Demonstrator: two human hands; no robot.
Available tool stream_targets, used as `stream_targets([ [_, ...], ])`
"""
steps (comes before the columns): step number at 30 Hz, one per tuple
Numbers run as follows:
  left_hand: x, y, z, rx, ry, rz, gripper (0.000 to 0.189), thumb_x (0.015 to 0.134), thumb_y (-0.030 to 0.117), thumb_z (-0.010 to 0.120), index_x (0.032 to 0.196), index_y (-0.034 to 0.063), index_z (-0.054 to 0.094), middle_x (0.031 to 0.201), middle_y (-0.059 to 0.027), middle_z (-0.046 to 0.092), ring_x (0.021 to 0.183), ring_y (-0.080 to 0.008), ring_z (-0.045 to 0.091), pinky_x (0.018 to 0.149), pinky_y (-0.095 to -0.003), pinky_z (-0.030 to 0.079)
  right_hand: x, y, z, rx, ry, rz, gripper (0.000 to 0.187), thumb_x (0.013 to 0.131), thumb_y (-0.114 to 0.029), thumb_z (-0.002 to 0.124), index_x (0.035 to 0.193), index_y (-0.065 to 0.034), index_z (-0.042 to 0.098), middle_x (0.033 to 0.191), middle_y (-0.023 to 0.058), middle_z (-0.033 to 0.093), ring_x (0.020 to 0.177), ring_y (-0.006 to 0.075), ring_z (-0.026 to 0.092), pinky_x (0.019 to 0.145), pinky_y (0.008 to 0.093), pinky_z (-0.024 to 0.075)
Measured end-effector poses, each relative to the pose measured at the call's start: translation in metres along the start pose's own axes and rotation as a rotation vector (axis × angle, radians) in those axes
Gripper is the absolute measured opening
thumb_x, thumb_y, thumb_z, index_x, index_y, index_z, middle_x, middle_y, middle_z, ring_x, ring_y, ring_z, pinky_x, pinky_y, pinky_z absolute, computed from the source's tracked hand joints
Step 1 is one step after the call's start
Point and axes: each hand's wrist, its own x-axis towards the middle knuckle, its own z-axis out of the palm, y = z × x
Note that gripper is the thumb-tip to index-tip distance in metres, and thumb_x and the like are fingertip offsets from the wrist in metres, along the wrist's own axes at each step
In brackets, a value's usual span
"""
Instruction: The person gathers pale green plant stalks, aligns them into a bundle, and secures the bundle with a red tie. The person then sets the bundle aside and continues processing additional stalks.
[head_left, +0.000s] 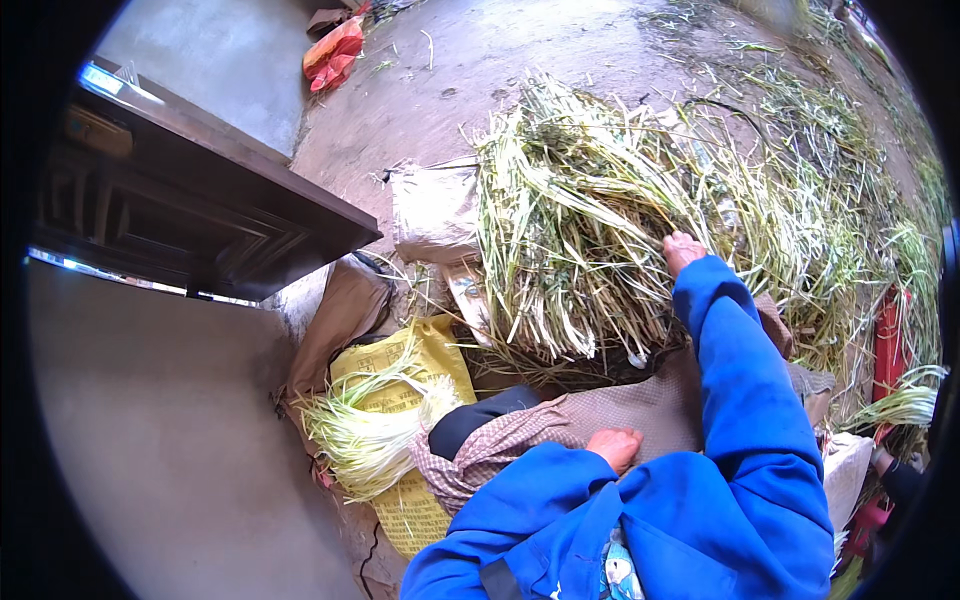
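My right hand (682, 253) is at the right side of a large heap of long pale-green stalks (577, 225), its fingers closed around thin stalks. Part of that grip is hidden by the fingers. My left hand (615, 448) rests curled over my lap, on a checked brown-and-white cloth (637, 409). Nothing shows in its fingers. To the left of my knee, a bundle of clean, pale-yellow and green stalks (375, 442) lies across a yellow woven sack (409, 352) that bears writing.
A dark panelled door (202, 202) juts in at left, above a grey wall (165, 420). Loose stalks (817, 187) litter the floor at right. A white sack (435, 206) lies beside the heap. Another stalk bundle (904, 397) and part of a person (896, 480) appear at the right rim.
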Motion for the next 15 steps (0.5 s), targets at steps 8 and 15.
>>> stream_targets([
  [8,0.002,0.001,-0.026,-0.081,0.216,-0.068,0.027,0.079,0.019,0.055,0.101,0.0043,0.051,0.091,-0.0146,0.058,0.084,-0.0332,0.057,0.070,-0.0420,0.047,-0.045,-0.032,-0.154,1.598,-0.072,-0.189,0.011,0.083,-0.014,0.058,0.086,-0.0050,0.062,0.065,-0.0017,0.055,0.057,0.0041,0.047,0.051,0.0183,0.0376],
  [15,-0.006,-0.013,-0.067,-1.098,0.791,-0.025,0.019,0.088,0.016,0.054,0.100,0.0027,0.062,0.076,-0.0017,0.061,0.065,-0.0067,0.056,0.056,-0.0205,0.044,-0.132,-0.067,-0.128,1.481,-0.122,-0.147,0.014,0.079,-0.006,0.064,0.091,-0.0003,0.060,0.073,-0.0035,0.057,0.067,0.0024,0.050,0.057,0.0192,0.0433],
])
